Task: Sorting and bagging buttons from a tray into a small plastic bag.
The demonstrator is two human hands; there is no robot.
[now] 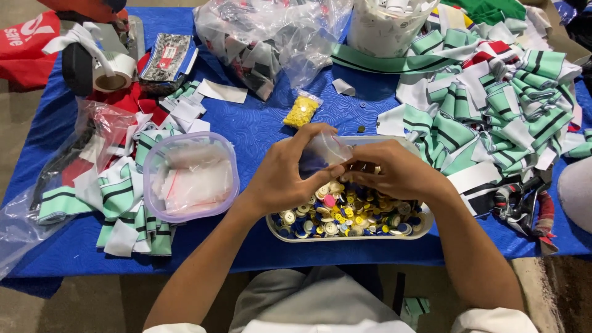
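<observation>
while both hands hold a small clear bag above the tray of buttons, the left hand pinches its top edge and the right hand pinches its side, fingers pressed together. likely risk: a loosened pinch tips the bag, scattering buttons past the tray rim onto the blue counter below the fingers.

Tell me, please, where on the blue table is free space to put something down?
Bare blue cloth lies between the lidded tub, the yellow button bag and the button tray. A thin strip runs along the near edge. The striped fabric pile crowds the right.
</observation>
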